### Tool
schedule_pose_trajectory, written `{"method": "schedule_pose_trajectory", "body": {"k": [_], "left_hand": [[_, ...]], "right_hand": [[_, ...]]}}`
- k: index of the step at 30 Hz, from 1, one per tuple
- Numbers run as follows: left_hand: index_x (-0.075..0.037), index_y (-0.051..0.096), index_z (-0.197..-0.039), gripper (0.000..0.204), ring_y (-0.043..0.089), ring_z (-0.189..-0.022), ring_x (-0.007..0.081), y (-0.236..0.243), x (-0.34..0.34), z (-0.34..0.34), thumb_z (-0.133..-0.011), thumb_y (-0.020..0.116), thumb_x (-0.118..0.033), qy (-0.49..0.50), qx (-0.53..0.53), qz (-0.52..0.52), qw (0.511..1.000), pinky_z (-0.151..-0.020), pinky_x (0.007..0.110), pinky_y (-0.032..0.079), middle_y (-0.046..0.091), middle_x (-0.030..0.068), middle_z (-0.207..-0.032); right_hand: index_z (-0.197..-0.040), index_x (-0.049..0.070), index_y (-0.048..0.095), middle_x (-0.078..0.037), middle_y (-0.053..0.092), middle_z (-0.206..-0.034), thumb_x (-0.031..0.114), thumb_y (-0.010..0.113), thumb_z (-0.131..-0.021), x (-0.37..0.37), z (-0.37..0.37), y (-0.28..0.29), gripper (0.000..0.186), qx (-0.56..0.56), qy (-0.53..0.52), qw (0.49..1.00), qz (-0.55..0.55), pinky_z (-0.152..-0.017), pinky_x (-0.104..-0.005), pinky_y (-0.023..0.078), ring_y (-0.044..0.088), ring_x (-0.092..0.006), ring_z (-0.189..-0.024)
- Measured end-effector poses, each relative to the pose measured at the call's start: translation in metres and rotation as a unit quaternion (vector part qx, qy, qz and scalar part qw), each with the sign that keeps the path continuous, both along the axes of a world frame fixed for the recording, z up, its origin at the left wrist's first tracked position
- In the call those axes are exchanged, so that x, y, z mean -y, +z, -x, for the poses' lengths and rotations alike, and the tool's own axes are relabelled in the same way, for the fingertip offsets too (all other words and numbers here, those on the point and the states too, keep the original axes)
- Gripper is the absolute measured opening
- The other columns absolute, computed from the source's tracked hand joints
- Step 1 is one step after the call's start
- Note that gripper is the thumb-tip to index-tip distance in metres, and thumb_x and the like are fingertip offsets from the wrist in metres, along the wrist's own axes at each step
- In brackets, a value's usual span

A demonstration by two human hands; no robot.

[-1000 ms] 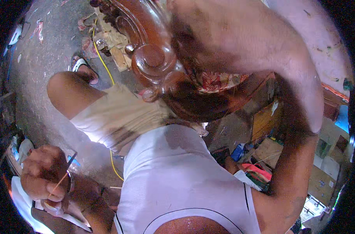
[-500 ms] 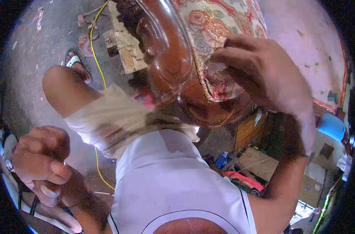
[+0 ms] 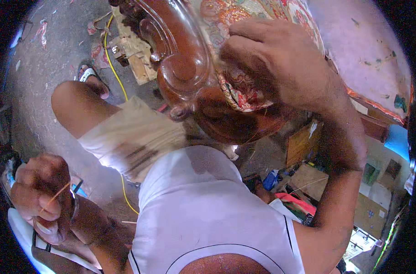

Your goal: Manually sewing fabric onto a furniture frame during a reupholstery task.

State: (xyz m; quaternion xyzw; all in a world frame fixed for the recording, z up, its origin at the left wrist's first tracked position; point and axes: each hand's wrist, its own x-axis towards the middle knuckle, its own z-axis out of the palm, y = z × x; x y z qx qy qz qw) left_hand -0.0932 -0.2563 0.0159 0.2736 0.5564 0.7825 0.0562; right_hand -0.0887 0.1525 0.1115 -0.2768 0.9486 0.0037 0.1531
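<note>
Fabric (image 3: 228, 13) beneath one right hand (image 3: 276, 59), grip unclear, one strand (image 3: 57, 197) pinched in left hand (image 3: 40, 189)

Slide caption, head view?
Right hand on patterned fabric beside carved wood; left hand closed, with an orange strand.

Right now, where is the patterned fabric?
In the head view, the patterned fabric is at the top, right of centre, partly hidden by the right hand and just right of the carved wood.
</note>
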Motion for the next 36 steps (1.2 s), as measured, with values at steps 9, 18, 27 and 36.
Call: {"method": "schedule_pose_trajectory", "body": {"k": [9, 18, 27, 36], "left_hand": [[-0.016, 0.058, -0.079, 0.020, 0.048, -0.066, 0.0215, -0.012, 0.015, 0.009, -0.084, 0.075, -0.026, -0.078, 0.002, -0.008, 0.997, -0.053, 0.035, 0.034, 0.052, 0.0040, -0.077], [-0.017, 0.055, -0.072, 0.029, 0.050, -0.076, 0.0247, -0.013, 0.018, 0.001, -0.079, 0.074, -0.038, 0.023, -0.019, 0.013, 0.999, -0.063, 0.039, 0.037, 0.052, 0.0021, -0.076], [-0.019, 0.050, -0.059, 0.037, 0.047, -0.066, 0.0205, -0.010, 0.018, 0.012, -0.076, 0.079, -0.034, -0.154, 0.010, -0.009, 0.988, -0.054, 0.036, 0.026, 0.050, -0.0001, -0.074], [-0.015, 0.057, -0.077, 0.025, 0.048, -0.065, 0.0179, -0.009, 0.012, 0.016, -0.083, 0.079, -0.026, -0.202, 0.034, -0.037, 0.978, -0.053, 0.033, 0.035, 0.050, 0.0006, -0.073]], "right_hand": [[-0.101, 0.007, 0.067, -0.012, 0.060, -0.093, 0.022, 0.073, -0.072, -0.005, 0.000, -0.002, 0.033, -0.058, 0.001, 0.995, 0.080, -0.075, -0.0433, 0.052, 0.064, -0.0358, -0.090], [-0.093, 0.008, 0.064, -0.010, 0.059, -0.088, 0.020, 0.076, -0.072, -0.006, -0.006, -0.009, 0.027, -0.103, 0.039, 0.991, 0.072, -0.067, -0.0450, 0.049, 0.062, -0.0341, -0.080], [-0.090, 0.007, 0.058, -0.010, 0.057, -0.086, 0.017, 0.076, -0.074, -0.004, -0.005, -0.009, 0.026, -0.120, 0.020, 0.989, 0.085, -0.067, -0.0450, 0.048, 0.062, -0.0339, -0.080], [-0.089, 0.006, 0.055, -0.012, 0.056, -0.084, 0.019, 0.071, -0.076, -0.003, 0.001, -0.006, 0.024, -0.079, 0.005, 0.995, 0.055, -0.067, -0.0456, 0.049, 0.062, -0.0367, -0.081]]}}
